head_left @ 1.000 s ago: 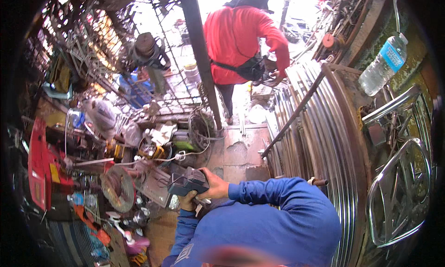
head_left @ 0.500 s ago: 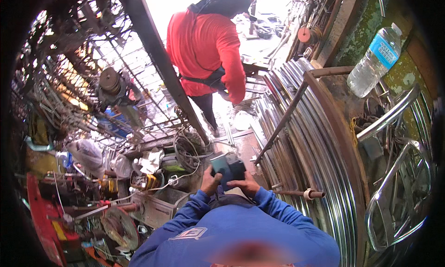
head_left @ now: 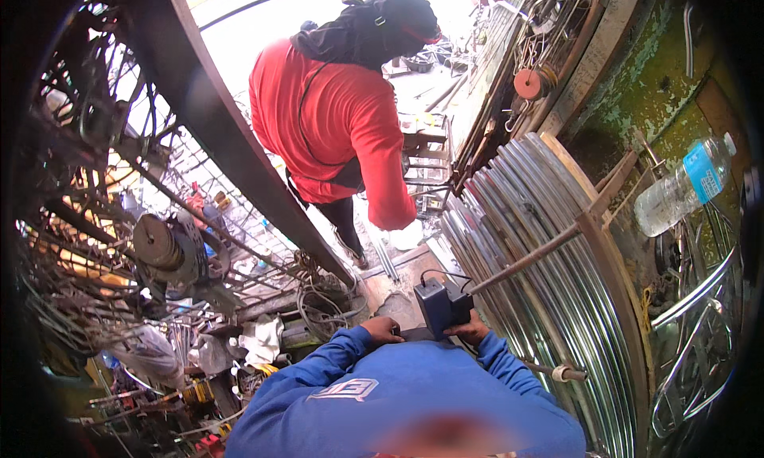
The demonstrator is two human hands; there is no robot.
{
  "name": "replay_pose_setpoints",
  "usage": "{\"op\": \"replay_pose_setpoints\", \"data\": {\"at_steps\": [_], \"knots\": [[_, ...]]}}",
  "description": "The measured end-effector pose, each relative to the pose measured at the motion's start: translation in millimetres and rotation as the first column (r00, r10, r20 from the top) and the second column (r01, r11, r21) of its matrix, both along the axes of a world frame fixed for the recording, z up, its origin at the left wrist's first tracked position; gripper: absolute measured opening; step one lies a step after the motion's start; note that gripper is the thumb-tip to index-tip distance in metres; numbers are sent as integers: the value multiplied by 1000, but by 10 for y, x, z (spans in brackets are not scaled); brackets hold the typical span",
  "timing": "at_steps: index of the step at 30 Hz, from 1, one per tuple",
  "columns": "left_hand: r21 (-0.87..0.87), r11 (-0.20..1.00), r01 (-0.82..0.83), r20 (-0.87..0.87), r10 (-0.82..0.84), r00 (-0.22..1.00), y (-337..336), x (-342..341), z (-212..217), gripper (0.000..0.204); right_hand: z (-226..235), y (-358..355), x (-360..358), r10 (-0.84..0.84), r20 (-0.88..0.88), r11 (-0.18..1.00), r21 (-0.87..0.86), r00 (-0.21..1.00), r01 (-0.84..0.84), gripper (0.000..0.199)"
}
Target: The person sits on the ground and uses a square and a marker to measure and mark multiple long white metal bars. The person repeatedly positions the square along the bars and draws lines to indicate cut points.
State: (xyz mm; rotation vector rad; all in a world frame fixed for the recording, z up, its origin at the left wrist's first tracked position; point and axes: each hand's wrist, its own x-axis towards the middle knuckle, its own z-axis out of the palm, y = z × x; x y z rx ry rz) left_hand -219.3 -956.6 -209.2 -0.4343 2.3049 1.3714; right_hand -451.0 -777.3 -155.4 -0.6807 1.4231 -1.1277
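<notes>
A dark boxy device [head_left: 435, 307] with a thin black cable stands upright in front of my waist. My right hand [head_left: 470, 329] is closed round its lower right side. The device's exact kind does not show. To the left, my left hand [head_left: 381, 330] sits close against the front of my blue shirt [head_left: 414, 378], fingers curled in. A dark strip of cloth or belt lies beside its fingertips. Whatever those fingers hold, if anything, is hidden.
A person in a red top [head_left: 326, 124] stands ahead. Shiny metal tubes [head_left: 541, 251] lean in a rusty rack [head_left: 609, 251] at my right, near a water bottle [head_left: 688, 186]. A dark metal post [head_left: 215, 116] and cluttered tools line the left.
My left hand has come off the device and moved to my waist at the left. The device has shifted right in my right hand. The whole view has also shifted.
</notes>
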Motion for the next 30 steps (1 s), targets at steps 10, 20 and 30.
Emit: {"op": "replay_pose_setpoints", "data": {"at_steps": [10,20,30], "knots": [[81,994,68,-35,-65,997,-626,-77,776,49,201,-953,25,170,179,967,160,969,-199,71],[121,957,-265,46,261,964,-625,-20,852,48,67,-1017,20,299,96,954,0,949,-301,92],[-442,851,-284,77,351,933,-472,241,782,54,-313,-999,183,271,-107,922,-257,957,-290,86]]}}
